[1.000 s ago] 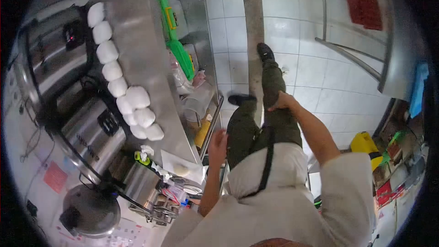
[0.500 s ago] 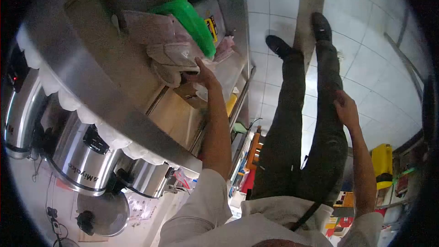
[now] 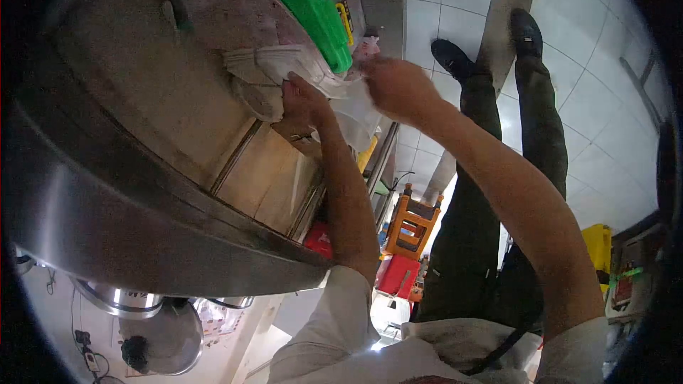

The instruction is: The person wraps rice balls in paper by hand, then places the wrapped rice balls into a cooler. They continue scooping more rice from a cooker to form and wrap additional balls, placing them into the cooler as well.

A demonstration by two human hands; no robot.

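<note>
My left hand (image 3: 307, 104) is closed at the edge of a stack of thin white folded sheets (image 3: 288, 65), perhaps plastic or paper bags. The sheets lie on a shelf beneath the steel counter. My right hand (image 3: 404, 90) is closed, its fingers bent toward the shelf's outer edge beside a crumpled pinkish bag (image 3: 369, 48); I cannot tell what is in its fingers. A bright green plastic item (image 3: 307, 18) lies over the far side of the stack. Close to my left hand are a whitish container (image 3: 348, 130) and a brown cardboard piece (image 3: 295, 136).
The curved steel counter edge (image 3: 192, 259) runs along the left, above the shelf board (image 3: 135, 78). An orange folding stool (image 3: 414, 226) and a red box (image 3: 398, 276) stand behind on the floor side. White tiles (image 3: 569, 35) lie underfoot; a yellow container (image 3: 596, 249) is at right.
My right hand has risen from beside my leg to the shelf edge near the pinkish bag. My left hand stays at the white stack. The view has shifted, showing more of the shelf.
</note>
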